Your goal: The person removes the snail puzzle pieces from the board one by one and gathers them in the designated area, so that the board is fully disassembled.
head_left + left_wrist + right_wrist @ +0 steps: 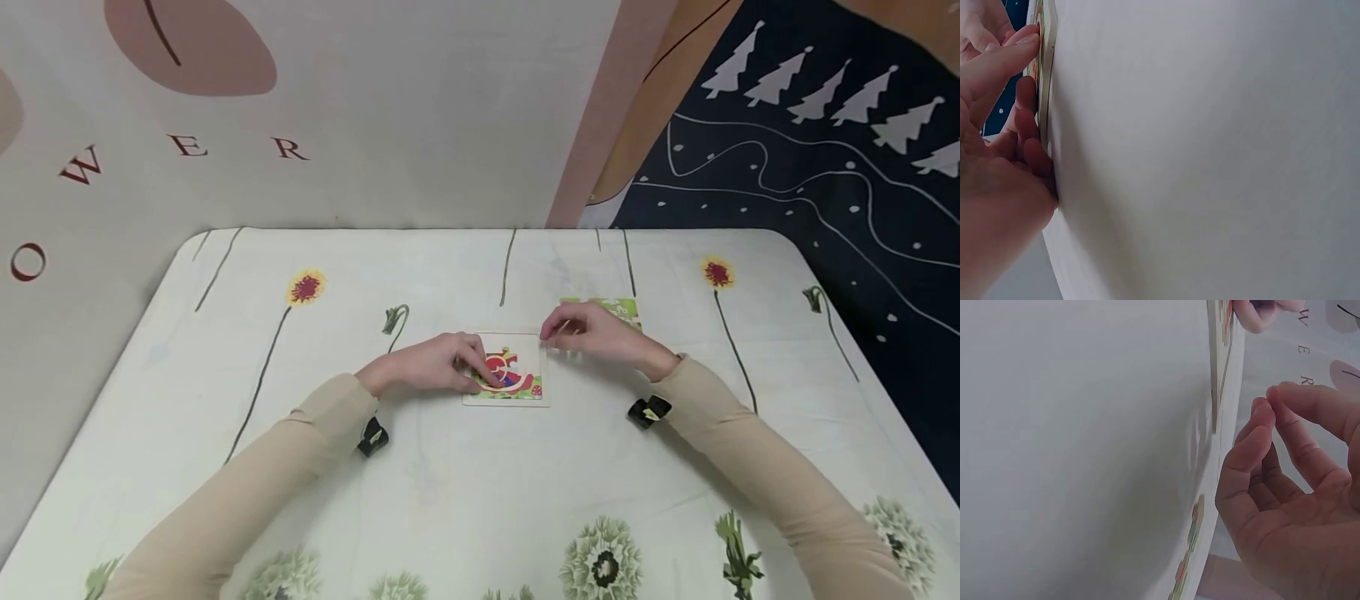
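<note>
A square puzzle board with a pale frame lies on the table, a red, white and green picture with a spiral on it. My left hand reaches over its left side, an extended finger touching the picture. The left wrist view shows this left hand with its other fingers along the board's edge. Close to the board's upper right corner hovers my right hand. In the right wrist view, the right hand has loosely bent fingers, thumb and fingertips together, with nothing visible between them.
Behind my right hand lies a green patterned puzzle part, partly hidden by that hand. A flower-printed cloth covers the table. A pale wall hanging rises at the back, with a dark tree-patterned cloth to the right.
</note>
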{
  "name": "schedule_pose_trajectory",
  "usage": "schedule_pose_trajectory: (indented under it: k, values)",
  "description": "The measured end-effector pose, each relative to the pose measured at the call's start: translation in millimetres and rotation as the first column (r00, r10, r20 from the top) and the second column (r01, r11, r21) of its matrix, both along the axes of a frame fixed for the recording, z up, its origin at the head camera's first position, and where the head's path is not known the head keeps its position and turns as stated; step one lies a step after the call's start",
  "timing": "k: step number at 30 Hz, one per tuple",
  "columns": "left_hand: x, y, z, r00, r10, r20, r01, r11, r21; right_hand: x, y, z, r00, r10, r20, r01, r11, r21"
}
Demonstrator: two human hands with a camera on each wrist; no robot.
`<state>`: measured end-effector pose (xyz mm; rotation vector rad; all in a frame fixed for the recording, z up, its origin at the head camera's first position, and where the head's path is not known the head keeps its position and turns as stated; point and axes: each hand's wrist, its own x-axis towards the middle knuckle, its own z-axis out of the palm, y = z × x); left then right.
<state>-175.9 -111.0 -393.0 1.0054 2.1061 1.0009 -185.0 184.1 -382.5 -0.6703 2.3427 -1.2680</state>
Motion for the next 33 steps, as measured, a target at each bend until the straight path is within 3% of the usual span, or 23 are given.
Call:
schedule_pose_trajectory:
  k: [13, 23, 33]
  values:
    - [-0.4, -3, -2.1, 0.999, 0.0, 0.039, -0.001, 1.0, 0.018, -4.2, -32, 0.9, 0.994, 0.097, 0.046, -0.099, 0.994, 0.04]
    - [0.0, -2, -2.3, 0.998, 0.002, 0.056, -0.003, 1.0, 0.016, -5.5, -51, 7.2, 0.988, 0.126, 0.091, -0.13, 0.99, 0.047]
    - [0.3, -2, -3.0, 0.998, 0.0, 0.069, -0.002, 1.0, 0.019, -6.5, -53, 1.9, 0.989, 0.122, 0.088, -0.131, 0.987, 0.094]
